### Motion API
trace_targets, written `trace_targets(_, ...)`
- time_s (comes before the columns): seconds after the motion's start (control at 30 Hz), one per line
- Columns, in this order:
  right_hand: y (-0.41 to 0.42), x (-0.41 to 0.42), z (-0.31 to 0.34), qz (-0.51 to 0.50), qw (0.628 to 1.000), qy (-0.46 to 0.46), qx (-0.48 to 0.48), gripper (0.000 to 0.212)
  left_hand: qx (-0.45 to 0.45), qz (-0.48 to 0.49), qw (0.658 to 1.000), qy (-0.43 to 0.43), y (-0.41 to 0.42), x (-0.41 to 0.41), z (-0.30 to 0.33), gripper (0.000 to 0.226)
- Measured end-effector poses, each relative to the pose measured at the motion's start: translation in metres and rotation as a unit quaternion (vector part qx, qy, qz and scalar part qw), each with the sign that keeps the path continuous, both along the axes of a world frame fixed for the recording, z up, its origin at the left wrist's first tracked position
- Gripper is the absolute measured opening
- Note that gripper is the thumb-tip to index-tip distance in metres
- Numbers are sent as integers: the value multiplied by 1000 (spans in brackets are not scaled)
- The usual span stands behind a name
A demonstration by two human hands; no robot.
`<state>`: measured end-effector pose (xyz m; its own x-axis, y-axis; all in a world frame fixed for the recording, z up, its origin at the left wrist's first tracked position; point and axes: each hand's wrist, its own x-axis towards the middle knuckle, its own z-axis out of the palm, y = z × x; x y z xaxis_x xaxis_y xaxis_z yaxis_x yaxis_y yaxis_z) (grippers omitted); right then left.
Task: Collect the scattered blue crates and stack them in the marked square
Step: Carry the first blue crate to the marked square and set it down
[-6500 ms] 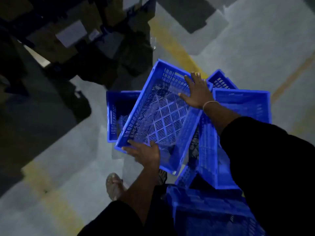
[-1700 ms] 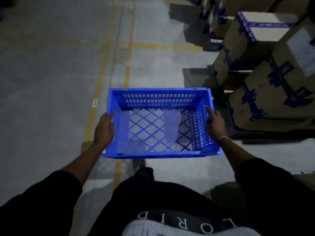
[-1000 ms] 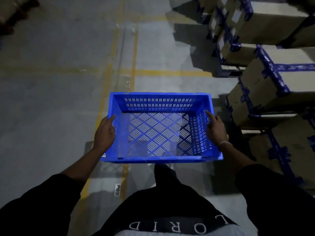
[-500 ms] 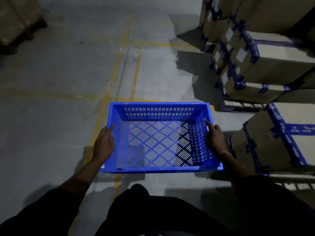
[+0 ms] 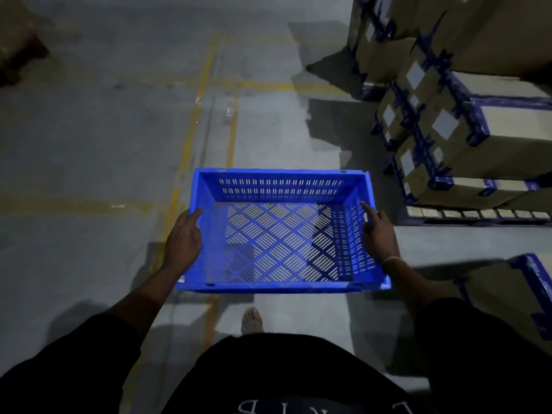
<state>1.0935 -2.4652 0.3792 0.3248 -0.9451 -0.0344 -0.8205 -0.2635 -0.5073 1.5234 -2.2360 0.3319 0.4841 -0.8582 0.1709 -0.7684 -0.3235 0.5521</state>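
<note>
I carry one empty blue crate (image 5: 280,186) level in front of my waist, its slotted bottom showing the floor through it. My left hand (image 5: 183,239) grips the crate's left wall, thumb lying along the rim. My right hand (image 5: 378,234) grips the right wall, index finger stretched forward along the rim. Yellow painted lines (image 5: 191,138) run across the grey floor ahead and cross one another. No other crate is in sight.
Stacks of cardboard boxes (image 5: 466,130) bound with blue tape stand on pallets along the right side. Another box (image 5: 513,291) sits close by my right elbow. A dark pallet load (image 5: 18,52) is at the far left. One foot (image 5: 251,319) shows below the crate.
I left the pile of crates holding one crate and have walked forward along the yellow lines. The boxes on the right have slid nearer and past me. My grip is unchanged.
</note>
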Motion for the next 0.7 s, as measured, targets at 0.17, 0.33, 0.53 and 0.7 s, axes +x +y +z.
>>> trace_targets(0.17, -84, 60, 1, -19, 1000, 0, 5, 70, 14, -3, 1000, -8, -97, 66, 8, 53)
trace_targets(0.33, -182, 113, -2, -28, 1000, -7, 12, 66, 9, -8, 1000, -13, -200, 119, 6, 52)
trace_targets(0.53, -330, 179, -11, -16, 999, -27, 26, 67, 7, 8, 1000, -4, -336, 176, -10, 51)
trace_targets(0.7, -452, 229, -7, 4, 999, -28, 21, 64, 9, 15, 1000, -5, -444, 223, -4, 51)
